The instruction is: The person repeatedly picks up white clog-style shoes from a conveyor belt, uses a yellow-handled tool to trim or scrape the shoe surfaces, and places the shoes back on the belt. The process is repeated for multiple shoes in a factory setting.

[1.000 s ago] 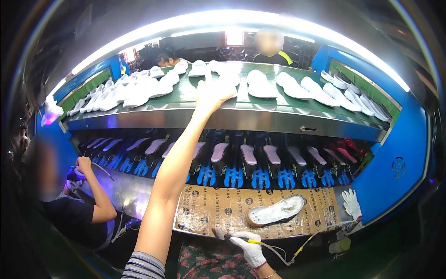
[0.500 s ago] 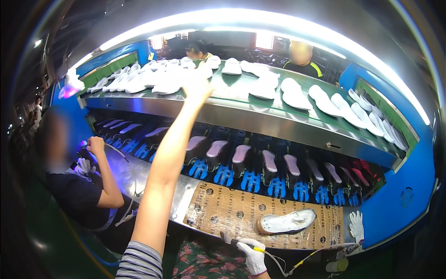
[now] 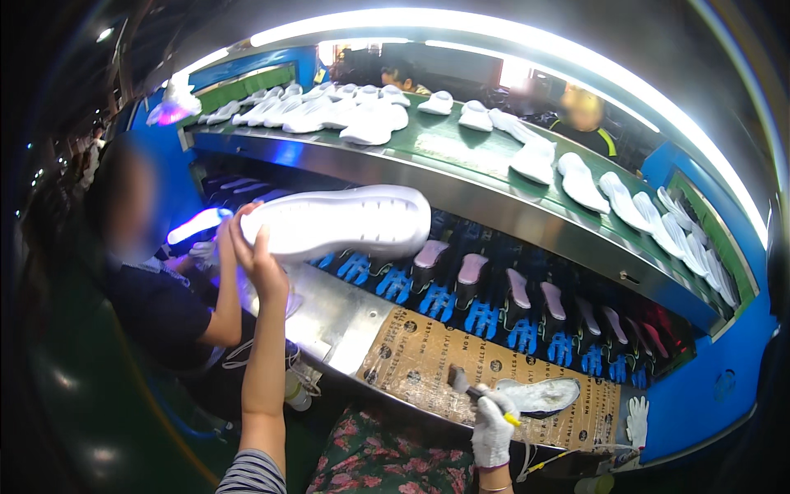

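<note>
Belt [image 3: 444, 150]: green, and look, white soles [image 3: 583, 183] strung all along it!
Cardboard [image 3: 436, 350]: on the bench below, a shoe piece [image 3: 553, 397] lying on it.
Held sole [image 3: 354, 222]: white, up in mid-air, before the belt's metal edge.
Left hand [image 3: 262, 259]: bare, pinching that sole's left end.
Right hand [image 3: 492, 432]: gloved, fingers wrapped round a brush.
Brush [image 3: 458, 379]: bristles over the cardboard, beside the shoe piece!

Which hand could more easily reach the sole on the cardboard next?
Probably the right hand: it is close beside the sole on the cardboard, though it grips a brush-like tool. The left hand is farther off, raised, holding a white sole.
</note>
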The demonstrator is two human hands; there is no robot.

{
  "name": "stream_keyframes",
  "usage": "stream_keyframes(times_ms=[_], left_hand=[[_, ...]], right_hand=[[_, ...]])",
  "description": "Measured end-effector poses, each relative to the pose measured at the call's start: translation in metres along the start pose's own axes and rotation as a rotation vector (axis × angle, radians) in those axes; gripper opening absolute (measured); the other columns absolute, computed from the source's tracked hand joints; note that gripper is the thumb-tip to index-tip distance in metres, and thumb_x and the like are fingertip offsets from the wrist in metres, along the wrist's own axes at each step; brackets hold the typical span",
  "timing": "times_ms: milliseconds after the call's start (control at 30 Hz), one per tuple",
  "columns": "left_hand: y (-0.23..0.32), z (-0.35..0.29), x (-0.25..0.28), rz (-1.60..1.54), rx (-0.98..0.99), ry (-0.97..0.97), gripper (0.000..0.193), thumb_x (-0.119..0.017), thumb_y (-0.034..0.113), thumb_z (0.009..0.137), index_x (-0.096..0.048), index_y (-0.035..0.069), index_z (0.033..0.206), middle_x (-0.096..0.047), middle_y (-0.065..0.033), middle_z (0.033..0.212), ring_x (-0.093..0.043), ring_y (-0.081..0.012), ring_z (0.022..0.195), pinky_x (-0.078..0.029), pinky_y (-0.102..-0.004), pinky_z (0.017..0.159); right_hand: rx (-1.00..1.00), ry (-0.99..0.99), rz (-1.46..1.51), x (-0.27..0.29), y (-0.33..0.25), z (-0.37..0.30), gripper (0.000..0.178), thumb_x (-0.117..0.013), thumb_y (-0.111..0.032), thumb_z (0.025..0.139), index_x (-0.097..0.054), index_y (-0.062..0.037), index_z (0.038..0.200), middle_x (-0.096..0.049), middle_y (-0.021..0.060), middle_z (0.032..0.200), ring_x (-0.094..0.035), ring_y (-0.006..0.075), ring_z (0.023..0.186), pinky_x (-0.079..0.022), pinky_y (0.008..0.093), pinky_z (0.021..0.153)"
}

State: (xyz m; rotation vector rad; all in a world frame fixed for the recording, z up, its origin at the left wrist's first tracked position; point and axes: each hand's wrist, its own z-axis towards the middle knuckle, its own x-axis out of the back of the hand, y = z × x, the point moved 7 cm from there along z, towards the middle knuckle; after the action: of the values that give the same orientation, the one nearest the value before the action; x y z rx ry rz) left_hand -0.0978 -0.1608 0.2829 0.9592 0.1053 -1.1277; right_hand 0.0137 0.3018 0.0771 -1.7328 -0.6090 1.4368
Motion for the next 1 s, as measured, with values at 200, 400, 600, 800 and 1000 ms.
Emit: stream_keyframes(times_ms=[200,400,600,800,1000], left_hand=[[-0.082,-0.164,0.097,0.160,0.681,-0.116,0.024,-0.066,0.017,0.099,-0.075,0.000,0.113,-0.073,-0.0049,0.102,-0.066,-0.0122,0.096,-0.053,-0.0267,0.088],[-0.100,-0.378,0.116,-0.258,1.559,-0.373,0.033,-0.064,0.031,0.103,-0.069,0.003,0.121,-0.073,-0.0073,0.110,-0.070,-0.0169,0.098,-0.056,-0.0347,0.090],[-0.026,-0.454,0.133,-0.479,2.026,-0.298,0.105,-0.035,0.087,0.093,-0.036,0.007,0.162,-0.052,-0.0174,0.156,-0.051,-0.0351,0.143,-0.035,-0.0488,0.123],[-0.029,-0.399,0.071,-0.658,1.845,-0.089,0.121,-0.010,0.098,0.084,-0.040,0.005,0.156,-0.066,-0.0239,0.129,-0.070,-0.0381,0.110,-0.057,-0.0509,0.095],[-0.029,-0.391,0.050,-0.482,1.680,-0.181,0.109,-0.013,0.093,0.090,-0.035,0.012,0.160,-0.058,-0.0165,0.146,-0.063,-0.0323,0.127,-0.052,-0.0477,0.107]], right_hand=[[0.117,-0.210,-0.164,-0.054,-0.023,-0.021,0.017,-0.074,0.007,0.081,-0.075,0.0031,0.098,-0.075,0.0190,0.112,-0.072,0.0263,0.100,-0.059,0.0363,0.089],[0.176,-0.666,-0.637,-0.112,0.013,-0.044,0.022,-0.084,0.002,0.078,-0.079,-0.0008,0.099,-0.079,0.0151,0.105,-0.075,0.0247,0.096,-0.058,0.0356,0.088],[0.324,-0.746,-0.746,-0.118,0.015,-0.037,0.015,-0.083,-0.003,0.081,-0.080,-0.0058,0.095,-0.080,0.0127,0.104,-0.076,0.0254,0.091,-0.060,0.0356,0.081],[0.495,-0.718,-0.825,-0.117,0.005,-0.025,0.027,-0.082,-0.007,0.075,-0.080,-0.0096,0.103,-0.079,0.0109,0.106,-0.075,0.0295,0.088,-0.059,0.0375,0.079],[0.854,-0.703,-0.968,-0.135,0.003,-0.020,0.036,-0.082,-0.006,0.071,-0.078,-0.0070,0.106,-0.077,0.0151,0.113,-0.075,0.0340,0.094,-0.059,0.0416,0.082]])
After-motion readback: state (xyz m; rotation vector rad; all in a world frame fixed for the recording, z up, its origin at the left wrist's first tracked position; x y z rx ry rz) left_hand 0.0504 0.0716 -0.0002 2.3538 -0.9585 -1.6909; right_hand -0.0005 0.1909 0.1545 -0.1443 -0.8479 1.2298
